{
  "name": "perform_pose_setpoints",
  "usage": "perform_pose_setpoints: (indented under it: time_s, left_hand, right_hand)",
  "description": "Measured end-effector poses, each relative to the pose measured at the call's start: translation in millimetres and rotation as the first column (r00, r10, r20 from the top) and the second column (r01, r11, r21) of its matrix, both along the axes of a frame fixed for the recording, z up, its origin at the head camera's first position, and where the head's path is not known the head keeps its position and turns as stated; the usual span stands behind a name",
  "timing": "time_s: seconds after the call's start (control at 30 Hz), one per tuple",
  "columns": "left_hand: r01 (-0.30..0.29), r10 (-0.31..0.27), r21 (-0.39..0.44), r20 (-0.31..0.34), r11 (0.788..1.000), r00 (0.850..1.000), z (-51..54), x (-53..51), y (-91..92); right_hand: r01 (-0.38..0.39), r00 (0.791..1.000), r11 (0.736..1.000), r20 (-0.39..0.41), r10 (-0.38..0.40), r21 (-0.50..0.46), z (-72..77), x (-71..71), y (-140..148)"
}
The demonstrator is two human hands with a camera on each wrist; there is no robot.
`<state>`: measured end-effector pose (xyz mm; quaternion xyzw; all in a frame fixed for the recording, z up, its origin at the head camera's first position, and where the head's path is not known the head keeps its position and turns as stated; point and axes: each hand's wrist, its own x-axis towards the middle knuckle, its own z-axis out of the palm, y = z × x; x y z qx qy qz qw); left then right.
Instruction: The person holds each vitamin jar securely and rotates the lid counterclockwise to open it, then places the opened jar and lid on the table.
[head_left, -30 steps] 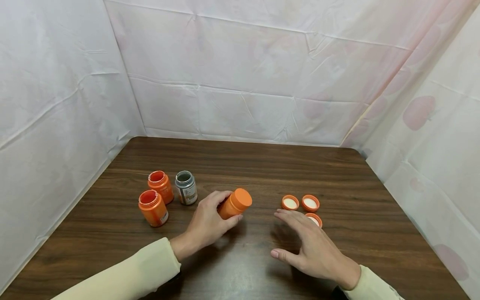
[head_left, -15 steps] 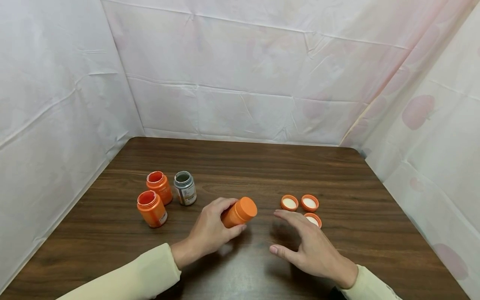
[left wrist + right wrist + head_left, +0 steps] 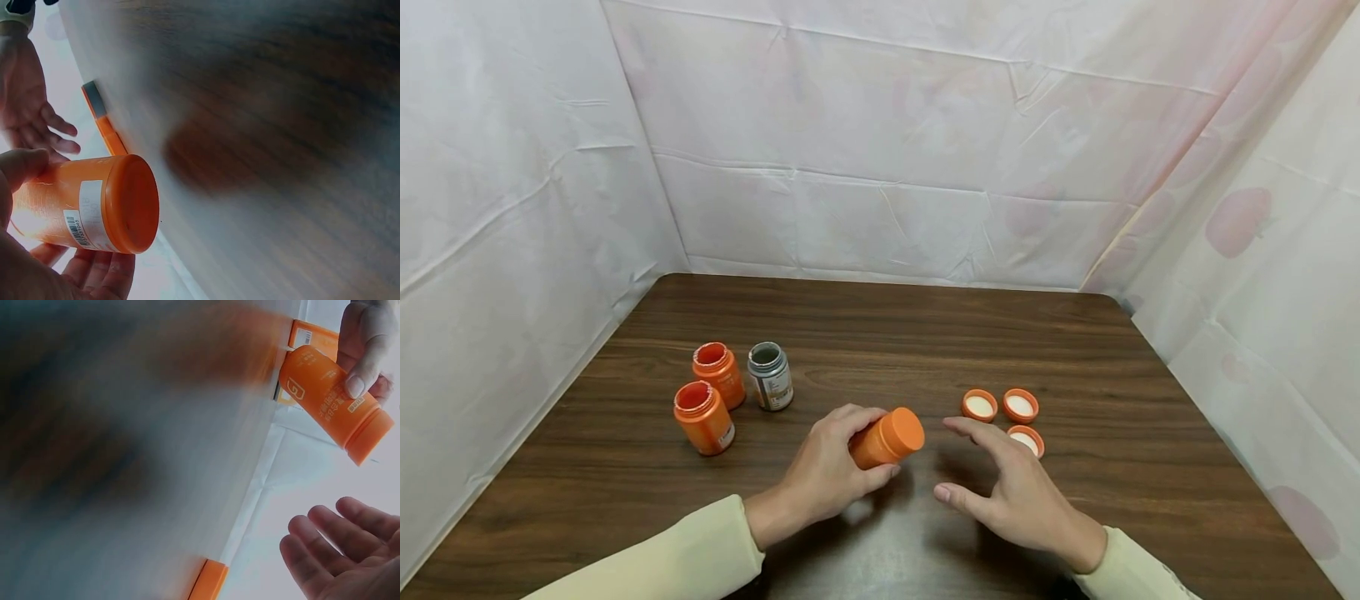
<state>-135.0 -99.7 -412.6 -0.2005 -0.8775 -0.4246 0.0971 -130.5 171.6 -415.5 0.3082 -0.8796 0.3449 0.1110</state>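
Observation:
An orange bottle (image 3: 877,442) with its orange cap (image 3: 904,431) on is gripped by my left hand (image 3: 829,467), thumb on the near side and fingers on the far side. It tilts so the cap points right, toward my right hand (image 3: 1011,492). The left wrist view shows the bottle's base and a white barcode label (image 3: 87,215); the right wrist view shows white print on the bottle (image 3: 325,397). My right hand holds nothing, fingers spread and thumb apart, just left of and in front of several orange caps. One of these caps (image 3: 1026,442) is partly covered by the fingers.
Two uncapped orange bottles, the nearer (image 3: 703,417) and the farther (image 3: 718,375), stand at left beside an uncapped grey bottle (image 3: 771,377). Two more loose caps (image 3: 980,405) lie inside up at right. The brown table (image 3: 880,333) is bordered by white sheeting (image 3: 880,225).
My left hand has carried the tilted bottle right and nearer to me, and its cap tips further toward the right hand. My right hand has shifted slightly left.

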Motion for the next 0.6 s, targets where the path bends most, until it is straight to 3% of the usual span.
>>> perform_pose_setpoints:
  time_s: [0.27,0.6]
  left_hand:
    - [0.012,-0.012,-0.024,0.012,1.000,1.000,1.2,1.7,0.3]
    - [0.038,-0.038,-0.061,0.007,0.997,0.999,2.8,4.2,4.5]
  right_hand:
    - [-0.032,0.999,0.995,0.031,0.035,-0.090,0.3,-1.9,-10]
    - [-0.048,0.998,0.995,0.040,0.052,-0.092,4.8,-3.7,-21]
